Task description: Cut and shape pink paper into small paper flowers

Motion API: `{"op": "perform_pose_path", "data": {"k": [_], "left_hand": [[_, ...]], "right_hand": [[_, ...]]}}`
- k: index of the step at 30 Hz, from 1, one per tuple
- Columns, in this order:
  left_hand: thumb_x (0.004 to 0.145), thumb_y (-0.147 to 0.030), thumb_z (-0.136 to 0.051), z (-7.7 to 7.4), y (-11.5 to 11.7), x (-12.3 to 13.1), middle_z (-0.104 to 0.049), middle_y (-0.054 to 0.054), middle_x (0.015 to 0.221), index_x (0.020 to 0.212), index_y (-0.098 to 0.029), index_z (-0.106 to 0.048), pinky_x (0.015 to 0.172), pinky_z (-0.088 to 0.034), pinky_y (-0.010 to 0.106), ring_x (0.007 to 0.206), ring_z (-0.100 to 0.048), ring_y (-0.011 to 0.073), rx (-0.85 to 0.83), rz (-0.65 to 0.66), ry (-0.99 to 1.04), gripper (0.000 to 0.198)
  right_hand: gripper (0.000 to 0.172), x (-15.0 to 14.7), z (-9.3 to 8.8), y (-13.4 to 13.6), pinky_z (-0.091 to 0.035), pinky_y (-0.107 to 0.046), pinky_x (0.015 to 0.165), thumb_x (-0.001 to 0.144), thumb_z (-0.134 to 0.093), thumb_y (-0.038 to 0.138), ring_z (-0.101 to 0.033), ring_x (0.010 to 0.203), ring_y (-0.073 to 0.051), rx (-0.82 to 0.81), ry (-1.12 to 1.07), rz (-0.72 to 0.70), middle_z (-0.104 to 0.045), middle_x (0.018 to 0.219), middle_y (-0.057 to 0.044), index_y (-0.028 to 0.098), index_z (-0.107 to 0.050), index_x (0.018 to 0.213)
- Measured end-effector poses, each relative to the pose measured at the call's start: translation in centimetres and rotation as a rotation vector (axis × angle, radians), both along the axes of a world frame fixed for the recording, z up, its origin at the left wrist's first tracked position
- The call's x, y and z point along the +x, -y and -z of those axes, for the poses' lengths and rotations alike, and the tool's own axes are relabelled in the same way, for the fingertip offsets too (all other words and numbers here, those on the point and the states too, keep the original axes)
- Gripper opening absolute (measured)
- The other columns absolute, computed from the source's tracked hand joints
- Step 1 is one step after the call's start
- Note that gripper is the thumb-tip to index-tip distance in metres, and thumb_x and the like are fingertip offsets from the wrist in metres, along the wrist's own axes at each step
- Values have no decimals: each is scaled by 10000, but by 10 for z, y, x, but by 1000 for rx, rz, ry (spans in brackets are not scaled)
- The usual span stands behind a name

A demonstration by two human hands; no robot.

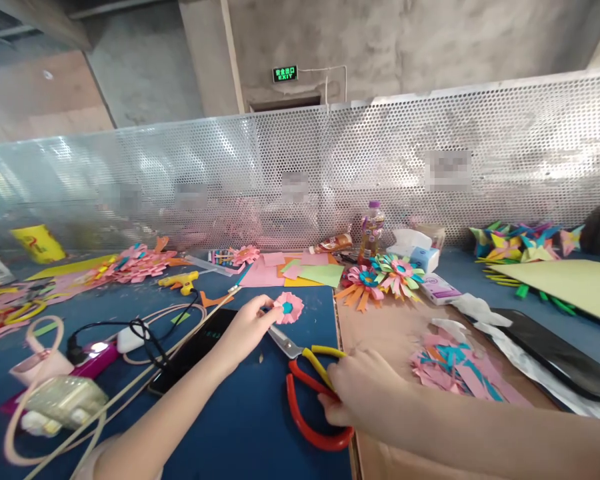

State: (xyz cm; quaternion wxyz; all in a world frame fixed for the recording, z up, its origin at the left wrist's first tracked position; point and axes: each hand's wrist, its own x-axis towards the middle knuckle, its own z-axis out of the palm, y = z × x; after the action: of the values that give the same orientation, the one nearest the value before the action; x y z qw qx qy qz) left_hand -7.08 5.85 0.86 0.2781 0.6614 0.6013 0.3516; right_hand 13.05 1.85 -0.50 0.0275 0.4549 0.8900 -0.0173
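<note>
Between the fingertips of my left hand (253, 323) is a small pink paper flower (292, 308) with a blue center, held up above the blue table. My right hand (357, 387) grips a pair of scissors (286, 343) with red and yellow handles. Their blades point away to the upper left and end just below the flower. Whether the blades touch it I cannot tell. To the right of my right hand, a pile of pink and blue paper strips (463, 367) lies on a brown cardboard sheet (380, 327).
Left are cables, a purple power strip (93, 360), a black phone (200, 350) and a yellow glue gun (180, 282). Behind stand colored paper sheets (265, 270), finished paper flowers (400, 273) and a bottle (373, 230). A perforated metal partition (210, 173) closes the back.
</note>
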Motion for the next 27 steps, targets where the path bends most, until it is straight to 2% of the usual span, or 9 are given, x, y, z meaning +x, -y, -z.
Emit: {"op": "perform_pose_path", "data": {"k": [2,6,11,16,19,22,23,25,27], "left_hand": [[760,-447,-471,-1,-2,-2,-521,-29,652,732,-187,-516,565,-316,221,604,-453,127,-37,-20,6,266],[765,-446,-452,0,-2,-3,-578,-3,707,738,-177,-545,582,-336,232,640,-490,142,-78,7,-10,286],[763,-480,-438,10,-3,-4,-598,23,731,714,-168,-588,612,-365,256,691,-539,179,-26,37,-136,350],[762,-512,-434,18,-3,-2,-579,7,699,739,-182,-593,508,-355,249,490,-504,135,-42,55,-214,367],[766,-537,-416,18,-2,0,-564,-3,649,775,-191,-583,418,-315,245,369,-439,114,-110,55,-206,385],[757,-507,-451,18,-1,-1,-608,28,747,809,-192,-594,476,-356,244,463,-496,131,-23,28,-235,350],[750,-482,-471,18,-1,-2,-618,38,806,856,-192,-597,522,-376,248,529,-523,143,36,1,-265,334],[739,-431,-498,16,1,-3,-621,39,854,967,-199,-586,598,-390,255,642,-558,165,111,-48,-347,337],[750,-402,-493,11,4,-3,-627,26,774,1003,-215,-590,615,-381,254,681,-577,180,95,-45,-439,330]], "right_hand": [[295,9,1,-4,-392,-269,490,728,-487,378,-621,530,-232,8,35,63,-645,591,-120,152,-665,662],[220,32,0,-14,-349,-264,469,689,-532,341,-621,533,-247,-8,64,203,-653,625,-110,171,-662,740],[209,57,-2,-19,-311,-275,466,741,-484,307,-630,572,-272,-13,83,304,-668,667,-113,184,-652,722],[311,68,2,-20,-299,-275,465,791,-445,364,-621,538,-269,43,121,314,-647,603,-113,171,-639,644],[330,62,-2,-22,-317,-274,463,806,-446,361,-632,566,-284,64,176,287,-645,612,-126,160,-640,632],[341,45,-12,-27,-350,-277,487,854,-400,329,-643,627,-279,155,124,213,-656,685,-136,153,-641,689],[311,37,-15,-29,-360,-272,492,864,-389,300,-645,641,-268,188,95,163,-659,709,-132,157,-647,768],[283,22,-17,-34,-370,-255,489,859,-391,211,-644,607,-232,208,63,22,-662,708,-100,198,-600,1050],[483,7,-14,-40,-381,-240,491,828,-413,138,-641,574,-209,230,71,-101,-661,686,-65,280,-417,1289]]}}
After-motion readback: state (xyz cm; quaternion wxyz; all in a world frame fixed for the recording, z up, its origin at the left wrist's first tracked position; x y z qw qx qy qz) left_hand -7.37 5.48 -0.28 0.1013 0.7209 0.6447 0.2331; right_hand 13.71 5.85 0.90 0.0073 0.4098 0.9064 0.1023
